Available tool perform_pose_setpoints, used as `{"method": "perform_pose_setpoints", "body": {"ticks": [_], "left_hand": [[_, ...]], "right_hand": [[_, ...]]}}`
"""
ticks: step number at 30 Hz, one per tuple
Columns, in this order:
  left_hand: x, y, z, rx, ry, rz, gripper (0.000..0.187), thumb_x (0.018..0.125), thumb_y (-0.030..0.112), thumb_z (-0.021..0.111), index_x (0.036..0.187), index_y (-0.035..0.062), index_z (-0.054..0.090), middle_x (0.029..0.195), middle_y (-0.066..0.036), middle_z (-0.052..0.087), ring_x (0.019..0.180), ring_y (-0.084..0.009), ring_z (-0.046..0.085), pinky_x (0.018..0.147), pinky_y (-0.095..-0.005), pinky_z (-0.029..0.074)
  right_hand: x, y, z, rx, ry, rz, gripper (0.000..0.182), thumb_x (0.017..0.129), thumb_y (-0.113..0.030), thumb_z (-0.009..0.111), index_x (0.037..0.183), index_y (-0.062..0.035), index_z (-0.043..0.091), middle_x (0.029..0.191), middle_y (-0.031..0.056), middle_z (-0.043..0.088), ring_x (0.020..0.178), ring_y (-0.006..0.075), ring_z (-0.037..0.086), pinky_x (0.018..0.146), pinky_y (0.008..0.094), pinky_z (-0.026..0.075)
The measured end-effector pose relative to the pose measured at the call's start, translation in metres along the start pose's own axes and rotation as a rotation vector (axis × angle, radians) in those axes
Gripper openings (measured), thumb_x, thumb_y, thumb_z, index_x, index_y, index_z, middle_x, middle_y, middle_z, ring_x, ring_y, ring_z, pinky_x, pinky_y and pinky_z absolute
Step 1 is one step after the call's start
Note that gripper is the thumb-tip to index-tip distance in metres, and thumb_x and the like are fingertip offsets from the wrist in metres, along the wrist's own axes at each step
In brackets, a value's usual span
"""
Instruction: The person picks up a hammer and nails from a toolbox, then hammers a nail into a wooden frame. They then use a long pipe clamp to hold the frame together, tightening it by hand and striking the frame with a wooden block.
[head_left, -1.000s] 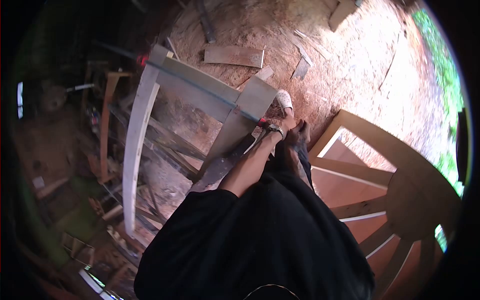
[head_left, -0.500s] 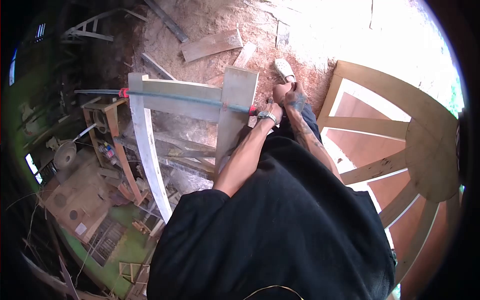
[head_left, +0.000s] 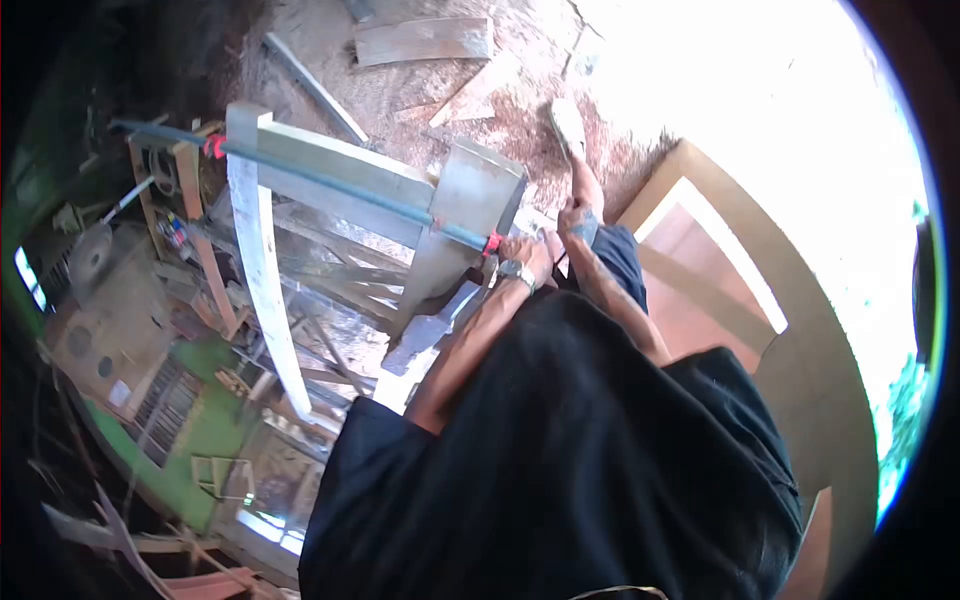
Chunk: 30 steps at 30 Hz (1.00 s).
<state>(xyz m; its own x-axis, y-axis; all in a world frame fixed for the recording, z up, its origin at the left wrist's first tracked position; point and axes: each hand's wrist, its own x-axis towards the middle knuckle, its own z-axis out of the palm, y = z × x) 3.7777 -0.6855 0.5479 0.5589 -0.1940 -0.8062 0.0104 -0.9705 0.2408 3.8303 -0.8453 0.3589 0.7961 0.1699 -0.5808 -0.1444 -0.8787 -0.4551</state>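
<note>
A long bar clamp (head_left: 340,187) with red jaws lies across a wooden frame (head_left: 395,178). One red jaw is at the far left post, the other close to my left hand (head_left: 527,258). That hand, with a watch on its wrist, is closed around the clamp's near end, beside the wide board (head_left: 468,190). Just right of it, my tattooed right hand (head_left: 577,217) is closed in front of my lower leg. Whatever its fingers hold is hidden.
To the right stands a curved wooden frame with spokes (head_left: 800,255). Offcut boards (head_left: 425,40) lie on the dusty ground ahead. At the left are a standing fan (head_left: 90,262) and a wooden rack (head_left: 208,265).
The view has shifted and turned, so the clamp slopes more and the spoked frame sits differently. My right hand has moved slightly from my left hand. My left hand stays at the clamp's end.
</note>
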Motion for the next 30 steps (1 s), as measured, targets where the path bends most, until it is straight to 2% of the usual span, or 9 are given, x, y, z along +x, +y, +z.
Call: {"method": "perform_pose_setpoints", "body": {"ticks": [1, 5, 9, 12, 16, 19, 24, 26, 30], "left_hand": [[-0.009, 0.012, -0.026, 0.015, -0.066, -0.008, 0.029, 0.079, 0.033, 0.072, 0.090, 0.0075, 0.079, 0.095, -0.019, 0.075, 0.098, -0.0345, 0.070, 0.089, -0.0495, 0.052], [-0.094, -0.001, -0.006, -0.226, 0.495, 0.567, 0.027, 0.082, 0.016, 0.064, 0.106, 0.0050, 0.070, 0.117, -0.015, 0.067, 0.122, -0.0309, 0.058, 0.107, -0.0476, 0.043], [-0.164, -0.009, 0.055, -0.461, 0.459, 0.357, 0.028, 0.086, 0.012, 0.061, 0.113, 0.0048, 0.068, 0.118, -0.016, 0.067, 0.117, -0.0335, 0.061, 0.105, -0.0465, 0.046], [-0.203, -0.034, 0.097, -0.599, 0.435, 0.247, 0.029, 0.089, 0.010, 0.057, 0.116, 0.0036, 0.067, 0.118, -0.017, 0.067, 0.113, -0.0354, 0.064, 0.102, -0.0467, 0.049], [-0.226, -0.075, 0.156, -0.695, 0.558, 0.274, 0.032, 0.090, 0.009, 0.054, 0.119, 0.0020, 0.066, 0.119, -0.020, 0.067, 0.111, -0.0373, 0.065, 0.099, -0.0465, 0.052], [-0.235, -0.090, 0.178, -0.802, 0.441, 0.255, 0.036, 0.093, 0.010, 0.055, 0.127, 0.0035, 0.064, 0.128, -0.019, 0.064, 0.123, -0.0355, 0.060, 0.107, -0.0437, 0.047], [-0.236, -0.111, 0.163, -0.887, 0.431, 0.310, 0.034, 0.097, 0.015, 0.053, 0.126, 0.0021, 0.064, 0.125, -0.019, 0.066, 0.120, -0.0367, 0.061, 0.106, -0.0447, 0.046], [-0.235, -0.118, 0.133, -0.854, 0.455, 0.307, 0.035, 0.097, 0.019, 0.052, 0.123, 0.0018, 0.066, 0.120, -0.022, 0.068, 0.115, -0.0386, 0.063, 0.103, -0.0462, 0.047], [-0.157, -0.160, 0.103, -0.626, 0.428, 0.095, 0.032, 0.092, 0.020, 0.057, 0.118, 0.0040, 0.066, 0.117, -0.025, 0.067, 0.107, -0.0429, 0.065, 0.092, -0.0486, 0.052]], "right_hand": [[-0.023, -0.028, -0.031, 0.181, 0.197, -0.003, 0.029, 0.089, -0.006, 0.062, 0.116, 0.0040, 0.061, 0.111, 0.0203, 0.062, 0.103, 0.0346, 0.060, 0.091, 0.0464, 0.049], [-0.098, -0.141, -0.109, 0.401, 0.455, -0.440, 0.032, 0.078, 0.004, 0.066, 0.110, -0.0023, 0.067, 0.097, 0.0164, 0.065, 0.089, 0.0353, 0.063, 0.082, 0.0452, 0.051], [-0.166, -0.225, -0.108, 0.175, 0.003, -1.048, 0.038, 0.078, -0.014, 0.068, 0.115, -0.0052, 0.065, 0.111, 0.0110, 0.063, 0.105, 0.0303, 0.060, 0.090, 0.0462, 0.048], [-0.195, -0.265, -0.028, -0.442, -0.225, -1.160, 0.055, 0.079, -0.028, 0.071, 0.127, -0.0039, 0.057, 0.123, 0.0102, 0.059, 0.122, 0.0262, 0.056, 0.105, 0.0489, 0.044], [-0.203, -0.283, 0.066, -0.689, 0.123, -0.966, 0.055, 0.067, -0.032, 0.078, 0.111, -0.0023, 0.066, 0.101, 0.0098, 0.069, 0.097, 0.0257, 0.070, 0.086, 0.0441, 0.054], [-0.214, -0.321, -0.009, -0.583, -0.721, -0.841, 0.041, 0.067, -0.030, 0.078, 0.096, -0.0024, 0.072, 0.099, 0.0151, 0.072, 0.091, 0.0296, 0.073, 0.075, 0.0414, 0.057], [-0.258, -0.237, -0.095, -0.288, -0.387, -0.684, 0.032, 0.066, -0.028, 0.080, 0.088, -0.0053, 0.074, 0.089, 0.0147, 0.074, 0.088, 0.0364, 0.071, 0.074, 0.0445, 0.058], [-0.292, -0.194, -0.133, -0.044, -0.161, -0.378, 0.036, 0.071, -0.028, 0.080, 0.093, -0.0015, 0.072, 0.086, 0.0140, 0.071, 0.083, 0.0353, 0.070, 0.071, 0.0452, 0.056], [-0.326, -0.162, -0.211, 0.437, -0.230, 0.319, 0.033, 0.081, -0.024, 0.077, 0.102, 0.0010, 0.069, 0.079, 0.0092, 0.068, 0.067, 0.0231, 0.066, 0.058, 0.0406, 0.055]]}}
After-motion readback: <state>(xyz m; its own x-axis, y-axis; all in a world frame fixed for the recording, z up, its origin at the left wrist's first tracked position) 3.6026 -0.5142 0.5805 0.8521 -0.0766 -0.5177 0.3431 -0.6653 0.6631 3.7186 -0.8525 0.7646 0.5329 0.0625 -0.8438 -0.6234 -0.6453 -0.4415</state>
